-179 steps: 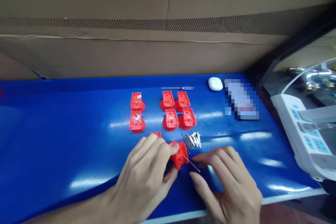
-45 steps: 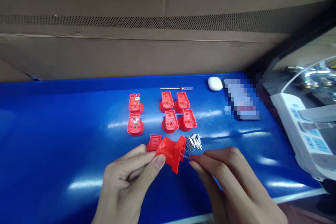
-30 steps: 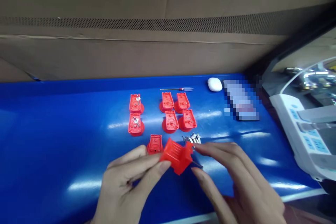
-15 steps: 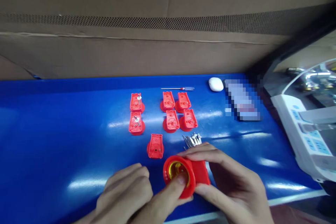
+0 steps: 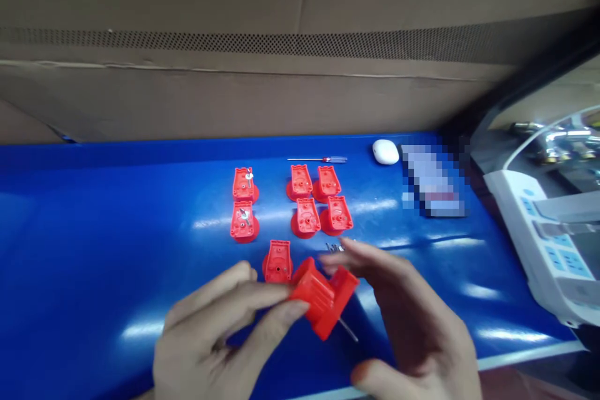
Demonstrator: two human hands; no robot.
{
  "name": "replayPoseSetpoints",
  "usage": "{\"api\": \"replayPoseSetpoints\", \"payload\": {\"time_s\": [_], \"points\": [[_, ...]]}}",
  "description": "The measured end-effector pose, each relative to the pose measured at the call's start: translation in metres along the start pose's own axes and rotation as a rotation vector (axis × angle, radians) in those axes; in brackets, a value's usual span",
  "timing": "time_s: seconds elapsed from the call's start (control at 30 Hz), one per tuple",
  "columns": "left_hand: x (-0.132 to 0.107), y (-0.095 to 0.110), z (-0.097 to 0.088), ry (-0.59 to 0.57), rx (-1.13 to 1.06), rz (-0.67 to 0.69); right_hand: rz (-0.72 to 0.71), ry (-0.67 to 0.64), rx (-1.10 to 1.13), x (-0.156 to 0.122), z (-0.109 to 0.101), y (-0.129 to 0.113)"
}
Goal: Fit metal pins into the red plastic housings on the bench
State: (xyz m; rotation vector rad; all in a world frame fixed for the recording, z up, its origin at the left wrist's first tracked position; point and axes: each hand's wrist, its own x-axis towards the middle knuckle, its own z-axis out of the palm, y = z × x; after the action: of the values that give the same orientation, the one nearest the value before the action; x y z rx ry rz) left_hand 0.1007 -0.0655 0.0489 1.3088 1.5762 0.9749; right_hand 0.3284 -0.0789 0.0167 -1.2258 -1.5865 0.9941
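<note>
At lower centre we are seeing the left hand (image 5: 215,331) pinching the red part (image 5: 321,300), its metal rod (image 5: 348,330) pointing lower right, toward the thumb of the right hand (image 5: 417,325), which is gaping wide, gripping nothing visible; whether its blurred fingertips are touching the part, we cannot tell. Beyond, it is hiding most of the small pieces (image 5: 334,248).

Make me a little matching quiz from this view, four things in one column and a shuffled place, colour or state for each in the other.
1. Screwdriver
2. Left hand
3. Rounded object
4. Thin rod

A. Gripping a red housing
B. Lying behind four grouped housings
C. Jutting out past the gripped housing
D. White

Pairs: 1-B, 2-A, 3-D, 4-C
</note>
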Motion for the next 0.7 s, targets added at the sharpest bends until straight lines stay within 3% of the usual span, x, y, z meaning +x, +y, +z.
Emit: {"api": "replayPoseSetpoints", "payload": {"time_s": [0.27,0.37,0.47,0.6,0.7], "points": [[0.014,-0.011,-0.004,-0.198,-0.131,-0.169,-0.279,0.188,-0.097,0.011,0.03,-0.007],[0.015,-0.008,0.0,-0.205,-0.142,-0.207,-0.235,0.164,-0.125,0.012,0.023,-0.006],[0.016,-0.004,0.001,-0.124,-0.079,-0.183,-0.155,0.156,-0.281,0.018,0.002,-0.004],[0.014,-0.007,0.0,-0.015,0.081,-0.04,-0.105,-0.009,-0.434,0.03,-0.019,0.002],[0.012,-0.011,-0.003,-0.021,0.153,0.045,-0.136,-0.152,-0.5,0.034,-0.019,0.008]]}}
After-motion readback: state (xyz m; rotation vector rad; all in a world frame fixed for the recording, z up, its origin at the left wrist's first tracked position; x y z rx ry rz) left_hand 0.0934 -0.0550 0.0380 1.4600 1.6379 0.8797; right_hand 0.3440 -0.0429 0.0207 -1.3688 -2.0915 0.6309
